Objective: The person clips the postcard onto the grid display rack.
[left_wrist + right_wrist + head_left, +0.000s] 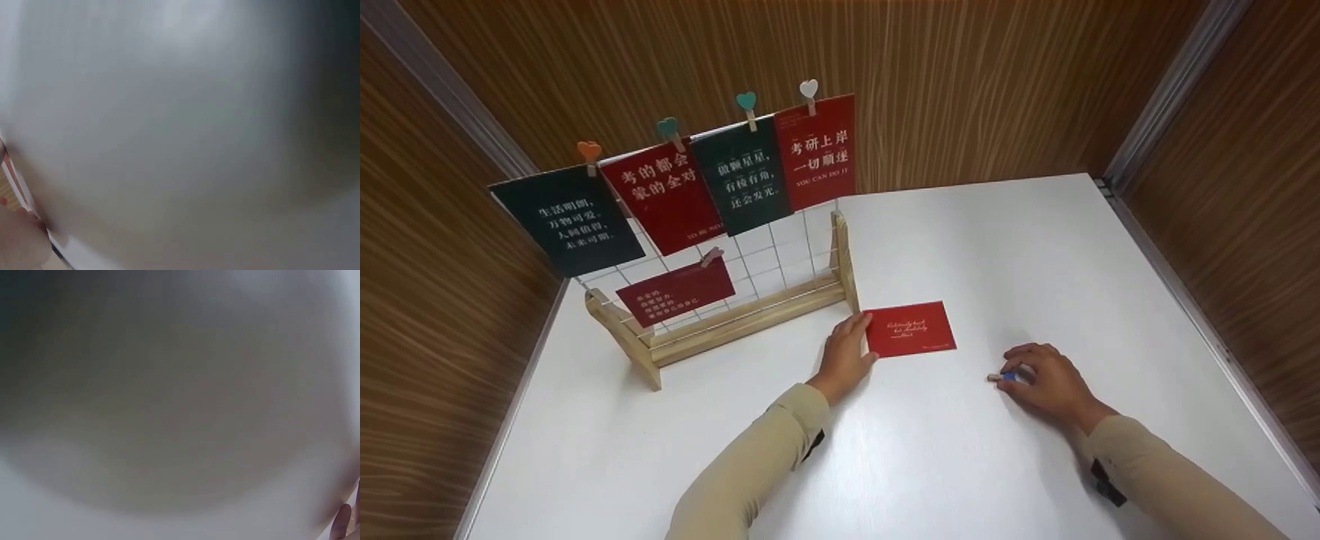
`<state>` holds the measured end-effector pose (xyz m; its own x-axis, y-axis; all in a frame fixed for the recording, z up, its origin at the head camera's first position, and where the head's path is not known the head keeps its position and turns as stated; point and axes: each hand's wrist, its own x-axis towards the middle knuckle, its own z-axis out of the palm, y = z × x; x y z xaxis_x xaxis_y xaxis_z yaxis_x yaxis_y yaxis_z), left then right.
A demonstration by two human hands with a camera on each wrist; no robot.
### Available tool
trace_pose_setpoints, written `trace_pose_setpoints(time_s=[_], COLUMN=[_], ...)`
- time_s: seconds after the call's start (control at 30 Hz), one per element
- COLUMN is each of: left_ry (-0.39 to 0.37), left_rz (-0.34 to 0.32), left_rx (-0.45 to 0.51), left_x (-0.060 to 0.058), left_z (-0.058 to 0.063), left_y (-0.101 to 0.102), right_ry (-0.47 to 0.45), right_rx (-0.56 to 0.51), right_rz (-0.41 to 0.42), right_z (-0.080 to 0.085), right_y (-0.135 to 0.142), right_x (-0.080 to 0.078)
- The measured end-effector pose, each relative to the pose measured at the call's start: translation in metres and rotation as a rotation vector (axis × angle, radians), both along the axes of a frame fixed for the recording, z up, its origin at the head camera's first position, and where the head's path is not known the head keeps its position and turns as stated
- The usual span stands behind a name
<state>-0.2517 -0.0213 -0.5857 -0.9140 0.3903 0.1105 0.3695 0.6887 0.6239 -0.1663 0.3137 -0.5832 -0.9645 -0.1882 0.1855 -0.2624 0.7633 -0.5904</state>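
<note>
On the table lies a red card (911,330) with white script. Along its left edge, my left hand (844,360) rests with fingertips at the upper corner and thumb at the lower one. To the right, my right hand (1050,379) pinches a small wooden clothespin (995,377) by its blue end, low over the table and apart from the card. Both wrist views are mostly blurred; parts of the left hand (22,239) and right hand (346,523) show only at their lower corners.
A wire grid rack on a wooden stand (750,319) is at the left. Heart-topped clothespins hold a row of green cards (585,255) and red cards (817,196) along its top. Lower down hangs a smaller red card (705,289). Wood-patterned walls (960,90) surround the white table (915,465).
</note>
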Motion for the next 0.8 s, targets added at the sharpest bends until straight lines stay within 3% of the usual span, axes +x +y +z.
trace_pose_setpoints(time_s=[0.23,0.47,0.57,0.8], left_ry=[-0.069,-0.097,-0.088,-0.063], left_rz=[-0.100,-0.131,-0.140,-0.172], left_rx=[-0.046,-0.060,-0.038,-0.087], left_x=[0.004,0.002,0.001,-0.001], left_z=[0.001,0.002,0.001,0.003], left_y=[-0.008,-0.012,-0.014,-0.016], right_ry=[-0.026,-0.025,-0.030,-0.041], right_rx=[-0.051,-0.054,-0.060,-0.077], right_rz=[0.010,-0.004,-0.005,0.000], right_z=[0.002,0.002,0.002,0.002], right_y=[0.000,-0.001,-0.002,-0.003], right_x=[-0.003,-0.004,-0.005,-0.008])
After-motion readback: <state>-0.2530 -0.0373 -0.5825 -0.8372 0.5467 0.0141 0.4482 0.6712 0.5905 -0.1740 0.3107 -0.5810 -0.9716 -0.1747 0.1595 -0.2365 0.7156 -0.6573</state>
